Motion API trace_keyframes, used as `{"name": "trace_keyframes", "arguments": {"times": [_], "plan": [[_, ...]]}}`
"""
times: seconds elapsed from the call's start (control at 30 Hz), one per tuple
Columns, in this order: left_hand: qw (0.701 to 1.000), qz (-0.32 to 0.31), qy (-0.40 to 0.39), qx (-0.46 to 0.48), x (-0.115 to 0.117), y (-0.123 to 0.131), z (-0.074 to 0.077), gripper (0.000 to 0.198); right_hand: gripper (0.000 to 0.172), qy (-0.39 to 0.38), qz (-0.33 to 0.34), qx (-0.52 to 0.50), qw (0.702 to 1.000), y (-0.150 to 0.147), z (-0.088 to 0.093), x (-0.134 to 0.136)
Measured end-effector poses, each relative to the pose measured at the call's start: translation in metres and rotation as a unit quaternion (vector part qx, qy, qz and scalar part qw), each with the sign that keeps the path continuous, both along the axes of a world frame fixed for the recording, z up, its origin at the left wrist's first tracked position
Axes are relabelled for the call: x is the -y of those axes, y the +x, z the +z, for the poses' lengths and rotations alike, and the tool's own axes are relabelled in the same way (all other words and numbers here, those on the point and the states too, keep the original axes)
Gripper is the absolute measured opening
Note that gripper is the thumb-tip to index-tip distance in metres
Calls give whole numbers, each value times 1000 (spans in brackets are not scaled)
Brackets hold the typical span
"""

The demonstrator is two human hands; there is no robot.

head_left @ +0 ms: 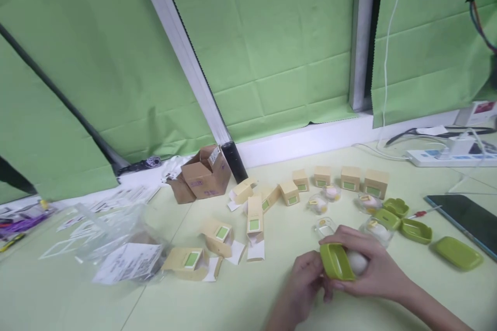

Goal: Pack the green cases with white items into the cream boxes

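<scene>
In the head view, my right hand [368, 258] is wrapped round a small green plastic case part [336, 262], its hollow side facing me. A whitish rounded object [357, 262] sits under the same palm, partly hidden by it. My left hand [305, 282], fingers curled, grips the case part's left edge. Just beyond lie a small clear plastic piece [325, 226] and a clear round pack [376, 230] with something pale inside. More green case parts [416, 230] rest to the right, and a separate green lid-like piece [457, 252] lies beside them.
Several small cream boxes [376, 183] stand at the back, and opened ones [186, 262] lie further left. A brown carton [207, 173], a clear plastic bag [116, 243], a red-tipped screwdriver [419, 213], a dark tablet-like slab [466, 217] and a white power strip [427, 158] surround the work area.
</scene>
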State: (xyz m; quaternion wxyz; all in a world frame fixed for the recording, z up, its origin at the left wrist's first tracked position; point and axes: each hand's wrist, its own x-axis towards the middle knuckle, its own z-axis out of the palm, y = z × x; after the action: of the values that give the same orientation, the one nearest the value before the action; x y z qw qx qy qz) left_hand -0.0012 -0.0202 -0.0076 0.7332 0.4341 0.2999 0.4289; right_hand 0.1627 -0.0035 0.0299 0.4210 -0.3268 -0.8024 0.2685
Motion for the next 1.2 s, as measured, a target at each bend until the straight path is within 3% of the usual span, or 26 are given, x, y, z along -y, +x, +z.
{"name": "trace_keyframes", "arguments": {"times": [0.03, 0.1, 0.13, 0.17, 0.2, 0.27, 0.33, 0.43, 0.5, 0.53, 0.6, 0.67, 0.7, 0.77, 0.83, 0.9, 0.97, 1.03, 1.1, 1.2], "plan": [[999, -5, 23, -24, 0, -1, 5, 37, 39, 1, -6, -6, 1000, 3, 2, 0], [979, 19, 112, -167, -3, -10, 19, 43, 36, -17, -27, -22, 999, 10, 7, -1], [949, 47, 167, -263, -8, -18, 27, 47, 36, -40, -44, -31, 998, 14, 8, -2], [887, 108, 226, -389, -14, -29, 35, 49, 38, -69, -63, -40, 995, 19, 9, -2], [849, 165, 240, -441, -21, -42, 43, 41, 44, -102, -82, -50, 990, 24, 10, -2], [796, 257, 238, -494, -38, -69, 56, 27, 54, -159, -119, -70, 978, 33, 7, -1], [750, 328, 222, -529, -54, -89, 63, 26, 50, -189, -136, -81, 969, 40, 0, 4], [717, 367, 225, -548, -61, -86, 62, 32, 38, -198, -125, -64, 970, 42, -8, 12], [754, 328, 236, -517, -53, -61, 57, 34, 38, -177, -106, -53, 977, 38, -10, 13], [809, 275, 230, -466, -47, -46, 54, 35, 38, -164, -98, -53, 980, 34, -9, 12], [942, 85, 144, -292, -35, -14, 49, 39, 40, -148, -87, -61, 983, 26, -5, 6], [991, -6, 67, -114, -28, 9, 43, 37, 48, -164, -91, -87, 978, 18, 3, -5], [998, -9, 37, -42, -28, 15, 40, 35, 52, -194, -94, -122, 969, 15, 7, -11], [998, 43, -13, 53, -31, 19, 34, 30, 48, -273, -91, -220, 932, 12, 16, -25], [989, 96, -67, 94, -37, 15, 27, 28, 35, -331, -71, -298, 893, 13, 22, -36], [982, 120, -114, 96, -40, 10, 20, 30, 33, -348, -49, -322, 879, 14, 23, -43], [978, 129, -141, 83, -38, 8, 15, 34, 34, -328, -45, -298, 895, 13, 18, -44], [979, 128, -141, 77, -34, 9, 13, 36, 35, -276, -54, -238, 930, 10, 10, -40], [983, 116, -115, 85, -29, 12, 13, 36, 32, -192, -70, -154, 967, 5, 3, -33], [986, 100, -83, 103, -25, 15, 13, 36, 27, -71, -70, -55, 994, 0, -4, -24]]}}
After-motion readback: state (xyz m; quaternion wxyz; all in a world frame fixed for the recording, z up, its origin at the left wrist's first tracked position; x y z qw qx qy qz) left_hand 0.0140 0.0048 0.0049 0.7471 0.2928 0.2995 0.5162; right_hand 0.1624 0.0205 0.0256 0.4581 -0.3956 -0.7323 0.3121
